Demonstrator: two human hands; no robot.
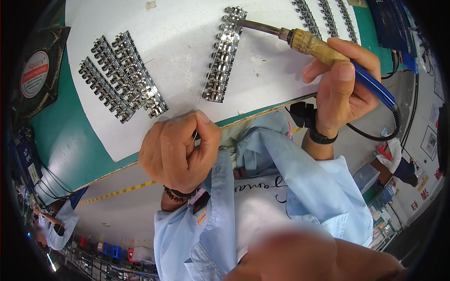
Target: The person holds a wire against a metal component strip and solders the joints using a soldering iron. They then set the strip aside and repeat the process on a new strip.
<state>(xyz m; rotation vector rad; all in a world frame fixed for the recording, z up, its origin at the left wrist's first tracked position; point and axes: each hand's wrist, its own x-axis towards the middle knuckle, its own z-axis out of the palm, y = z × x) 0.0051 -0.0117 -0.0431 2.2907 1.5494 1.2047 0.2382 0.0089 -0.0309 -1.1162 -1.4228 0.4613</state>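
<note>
My right hand [347,84] grips a soldering iron [311,44] with a yellowish worn collar and a blue handle. The iron's tip reaches left, onto the far end of a row of small shiny metal parts [222,65] lying on white paper. Closed in a pinch, my left hand [180,150] is near the table edge, just below that row. From its thumb and forefinger a thin solder wire [202,91] runs up along the row's left side. Where the wire's far end lies against the metal is too fine to make out.
Several similar rows of metal parts [122,75] lie left on the white paper [183,35]; more rows [328,18] are at the far right. Green tabletop [61,136] borders the paper. The iron's black cable [375,137] loops below my right hand. A dark red-labelled object [35,75] stands left.
</note>
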